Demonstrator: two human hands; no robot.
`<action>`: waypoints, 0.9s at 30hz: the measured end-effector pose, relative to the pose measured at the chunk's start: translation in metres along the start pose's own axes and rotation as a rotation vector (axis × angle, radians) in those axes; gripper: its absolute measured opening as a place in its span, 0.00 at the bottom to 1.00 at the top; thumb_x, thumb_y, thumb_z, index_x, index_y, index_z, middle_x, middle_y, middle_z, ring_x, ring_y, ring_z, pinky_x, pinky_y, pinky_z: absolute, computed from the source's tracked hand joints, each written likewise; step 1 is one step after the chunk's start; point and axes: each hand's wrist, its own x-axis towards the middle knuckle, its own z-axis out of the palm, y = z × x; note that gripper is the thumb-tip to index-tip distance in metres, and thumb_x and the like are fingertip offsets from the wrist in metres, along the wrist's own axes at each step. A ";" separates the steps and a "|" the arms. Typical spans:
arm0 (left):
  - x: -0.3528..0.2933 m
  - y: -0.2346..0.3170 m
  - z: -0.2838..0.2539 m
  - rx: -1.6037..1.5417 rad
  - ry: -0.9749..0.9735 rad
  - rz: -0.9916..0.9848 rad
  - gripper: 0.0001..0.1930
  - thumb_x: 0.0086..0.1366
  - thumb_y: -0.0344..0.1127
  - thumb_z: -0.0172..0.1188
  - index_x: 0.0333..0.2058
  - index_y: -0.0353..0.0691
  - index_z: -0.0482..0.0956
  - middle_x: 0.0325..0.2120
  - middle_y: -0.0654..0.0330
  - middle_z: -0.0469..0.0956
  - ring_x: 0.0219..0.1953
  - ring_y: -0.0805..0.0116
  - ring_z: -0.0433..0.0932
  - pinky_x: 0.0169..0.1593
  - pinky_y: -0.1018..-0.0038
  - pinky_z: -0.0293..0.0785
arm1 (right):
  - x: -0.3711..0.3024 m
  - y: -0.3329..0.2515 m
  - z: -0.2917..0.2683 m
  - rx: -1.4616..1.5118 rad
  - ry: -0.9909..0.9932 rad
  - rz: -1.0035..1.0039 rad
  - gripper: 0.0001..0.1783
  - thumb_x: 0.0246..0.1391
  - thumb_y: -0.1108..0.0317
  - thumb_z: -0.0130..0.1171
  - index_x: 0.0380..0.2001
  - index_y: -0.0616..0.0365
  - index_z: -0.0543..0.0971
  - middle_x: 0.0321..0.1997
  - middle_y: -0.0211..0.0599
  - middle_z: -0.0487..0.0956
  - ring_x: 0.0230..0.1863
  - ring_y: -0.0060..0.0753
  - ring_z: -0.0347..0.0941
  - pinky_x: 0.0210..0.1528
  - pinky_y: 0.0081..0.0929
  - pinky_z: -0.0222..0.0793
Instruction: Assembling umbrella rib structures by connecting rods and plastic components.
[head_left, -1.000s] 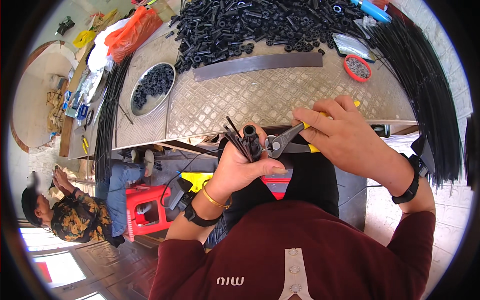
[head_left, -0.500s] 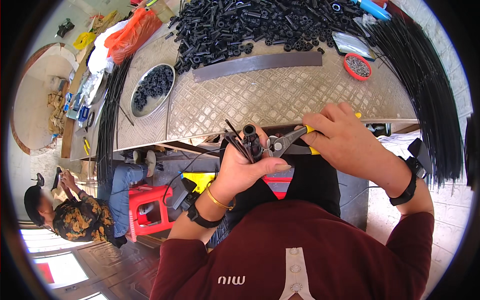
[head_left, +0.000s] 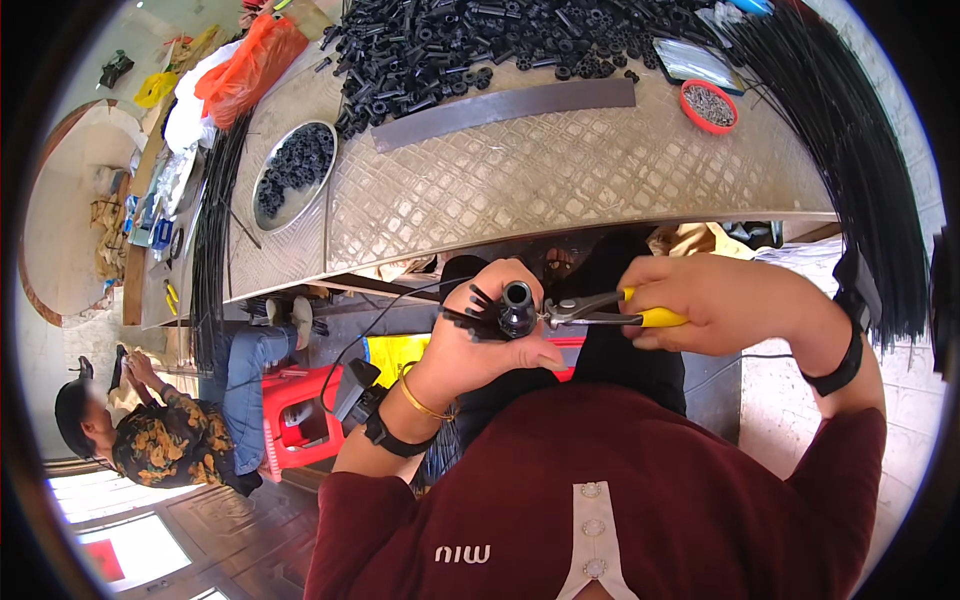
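Observation:
My left hand (head_left: 468, 356) is closed round a black hollow plastic tube part (head_left: 517, 312), its round open end facing up. Several thin black rods (head_left: 482, 310) stick out beside the tube in the same grip. My right hand (head_left: 705, 300) grips pliers with yellow handles (head_left: 662, 317). Their metal jaws (head_left: 570, 309) reach the tube's right side, by my left thumb. Something small and shiny shows at the jaw tips, too small to make out. Both hands are over my lap, just in front of the table edge.
On the table (head_left: 440, 200) lie a heap of black plastic parts (head_left: 450, 50), a flat dark strip (head_left: 505, 113), an oval bowl of black parts (head_left: 328, 178), and a red dish (head_left: 708, 108) of small metal pieces. Long black rods (head_left: 850, 170) hang at right. A person (head_left: 165, 425) sits at left.
The pliers have turned from slanting up to nearly level, and my right hand has moved down and slightly right. My left hand has tilted the tube so its open end faces me more.

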 end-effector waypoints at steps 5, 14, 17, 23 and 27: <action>-0.005 0.010 0.002 -0.031 0.006 -0.093 0.31 0.34 0.38 0.79 0.38 0.40 0.72 0.30 0.66 0.69 0.28 0.79 0.69 0.33 0.81 0.67 | 0.005 0.010 -0.006 0.828 -0.462 0.299 0.20 0.60 0.54 0.50 0.27 0.62 0.69 0.25 0.46 0.79 0.23 0.36 0.78 0.24 0.27 0.74; 0.006 0.015 -0.004 0.156 -0.194 0.019 0.24 0.40 0.35 0.77 0.34 0.40 0.74 0.27 0.67 0.70 0.27 0.81 0.68 0.30 0.82 0.65 | 0.006 0.029 0.039 1.102 -0.531 0.171 0.21 0.53 0.66 0.54 0.47 0.66 0.65 0.28 0.50 0.78 0.23 0.42 0.77 0.22 0.31 0.75; -0.001 -0.004 -0.012 0.061 0.012 0.062 0.20 0.43 0.31 0.75 0.33 0.41 0.72 0.27 0.67 0.70 0.27 0.80 0.68 0.30 0.81 0.65 | 0.006 0.003 0.025 0.258 0.006 -0.043 0.30 0.46 0.74 0.55 0.54 0.67 0.61 0.39 0.49 0.75 0.35 0.45 0.75 0.34 0.34 0.73; 0.004 0.014 -0.007 0.001 -0.030 -0.037 0.24 0.41 0.26 0.75 0.36 0.41 0.72 0.29 0.70 0.71 0.26 0.84 0.67 0.30 0.84 0.64 | -0.002 0.008 0.021 0.377 -0.086 0.226 0.23 0.51 0.70 0.53 0.50 0.64 0.67 0.32 0.48 0.77 0.29 0.43 0.76 0.30 0.32 0.72; 0.003 0.011 -0.011 0.025 -0.101 -0.048 0.23 0.40 0.28 0.76 0.35 0.41 0.73 0.29 0.70 0.72 0.26 0.86 0.66 0.30 0.85 0.64 | 0.001 0.026 0.030 1.134 -0.475 0.310 0.27 0.51 0.65 0.55 0.53 0.63 0.63 0.26 0.49 0.79 0.21 0.34 0.77 0.22 0.26 0.74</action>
